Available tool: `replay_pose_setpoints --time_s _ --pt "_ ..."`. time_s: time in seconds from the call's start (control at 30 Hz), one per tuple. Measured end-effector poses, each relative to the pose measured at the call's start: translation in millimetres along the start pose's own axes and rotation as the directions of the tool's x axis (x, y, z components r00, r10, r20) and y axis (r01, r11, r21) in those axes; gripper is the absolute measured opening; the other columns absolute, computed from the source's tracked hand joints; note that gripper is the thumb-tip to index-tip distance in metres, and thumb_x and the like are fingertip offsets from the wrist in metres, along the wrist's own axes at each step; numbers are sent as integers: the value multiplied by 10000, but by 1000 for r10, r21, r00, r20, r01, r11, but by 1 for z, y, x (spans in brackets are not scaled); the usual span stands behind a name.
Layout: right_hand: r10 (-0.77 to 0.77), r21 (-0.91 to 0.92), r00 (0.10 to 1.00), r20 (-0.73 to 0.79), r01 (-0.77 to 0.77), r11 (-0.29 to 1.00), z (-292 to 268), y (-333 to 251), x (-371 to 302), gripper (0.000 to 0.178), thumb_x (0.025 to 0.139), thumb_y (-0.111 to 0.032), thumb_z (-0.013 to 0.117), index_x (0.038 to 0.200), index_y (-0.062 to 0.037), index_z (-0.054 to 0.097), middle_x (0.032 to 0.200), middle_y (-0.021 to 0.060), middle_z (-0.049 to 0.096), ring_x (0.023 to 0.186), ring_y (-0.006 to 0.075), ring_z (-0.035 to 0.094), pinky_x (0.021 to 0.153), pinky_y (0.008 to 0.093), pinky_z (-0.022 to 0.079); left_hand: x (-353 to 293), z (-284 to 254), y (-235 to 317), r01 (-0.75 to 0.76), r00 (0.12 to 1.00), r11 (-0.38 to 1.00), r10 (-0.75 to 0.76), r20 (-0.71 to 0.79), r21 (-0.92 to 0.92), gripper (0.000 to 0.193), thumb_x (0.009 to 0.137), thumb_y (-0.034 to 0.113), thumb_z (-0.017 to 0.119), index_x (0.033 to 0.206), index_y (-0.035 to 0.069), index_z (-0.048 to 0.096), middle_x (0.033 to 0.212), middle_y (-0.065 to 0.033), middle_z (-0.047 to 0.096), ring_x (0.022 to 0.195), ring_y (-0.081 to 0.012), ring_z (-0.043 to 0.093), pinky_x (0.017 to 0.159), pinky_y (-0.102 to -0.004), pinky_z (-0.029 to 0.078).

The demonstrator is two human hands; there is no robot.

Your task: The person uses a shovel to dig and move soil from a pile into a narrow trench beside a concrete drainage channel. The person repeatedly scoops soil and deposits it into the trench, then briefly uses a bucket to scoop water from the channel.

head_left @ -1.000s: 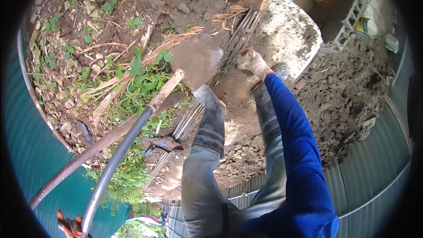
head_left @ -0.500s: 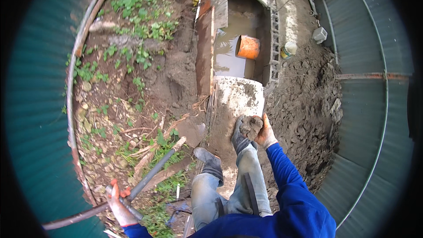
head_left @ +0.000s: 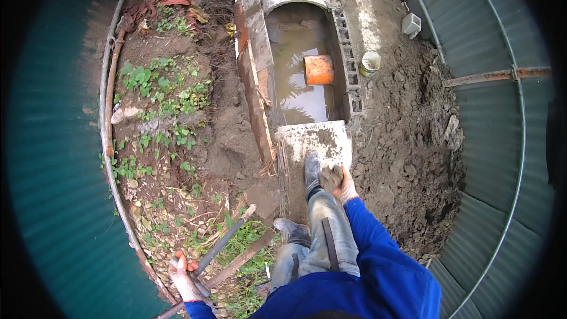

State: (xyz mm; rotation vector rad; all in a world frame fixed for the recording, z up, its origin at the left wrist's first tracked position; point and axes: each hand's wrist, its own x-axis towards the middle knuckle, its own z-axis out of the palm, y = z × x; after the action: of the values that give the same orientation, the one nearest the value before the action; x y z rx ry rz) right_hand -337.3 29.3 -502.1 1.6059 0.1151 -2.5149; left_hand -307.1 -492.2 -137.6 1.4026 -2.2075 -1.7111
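My right hand, in a pale glove with orange fingertips, grips a lump of wet mud beside my right boot. Out at the lower left, my gloved left hand is closed round the grip of a shovel with a grey shaft. The shaft slants toward a muddy, flat patch that looks like its blade. The right boot rests on a white, mud-spotted curved slab, while the left boot is a little lower on the dirt.
Ahead lies a pit of murky water with an orange pipe piece in it. Boards line its left side, hollow blocks its right. A bucket stands on the mud. Corrugated metal walls flank both sides.
The view has shifted, showing more of the ground at the far left. The right hand keeps the mud lump near the boot, and the left hand stays on the shovel, now closer to my body.
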Motion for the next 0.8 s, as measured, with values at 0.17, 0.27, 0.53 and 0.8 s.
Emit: replay_pose_setpoints --time_s 0.17,0.27,0.53,0.8 --pt "-135 -138 901 412 208 968 225 -104 92 709 973 -631 598 1506 -180 470 1514 182 509 1372 391 518 1139 594 401 -5 30 12 63 995 998 -65 -69 -30 243 994 176 683 1171 20 620 610 -16 529 514 -169 569 782 -418 593" --pt "-324 -150 843 429 420 895 335 -158 125 938 958 -698 549 1668 -240 141 1722 200 113 1567 405 197 1190 707 203 -8 40 13 69 993 998 -69 -97 -10 216 998 162 677 1153 20 628 598 -14 522 509 -168 569 753 -406 594" --pt "-326 -338 881 342 439 833 243 -135 89 918 943 -507 714 1626 -146 219 1661 230 278 1423 415 450 994 596 490 -20 41 12 70 995 991 -78 -69 -112 189 987 106 696 1152 44 627 608 -6 519 519 -151 558 637 -335 559" --pt "-194 -762 938 -286 -100 640 -150 -4 -103 269 963 -295 688 1095 -67 633 795 64 647 664 279 649 534 452 502 -33 -5 -12 -18 990 980 45 135 -199 217 956 137 709 1097 3 615 738 -3 550 552 -112 552 557 -296 523"
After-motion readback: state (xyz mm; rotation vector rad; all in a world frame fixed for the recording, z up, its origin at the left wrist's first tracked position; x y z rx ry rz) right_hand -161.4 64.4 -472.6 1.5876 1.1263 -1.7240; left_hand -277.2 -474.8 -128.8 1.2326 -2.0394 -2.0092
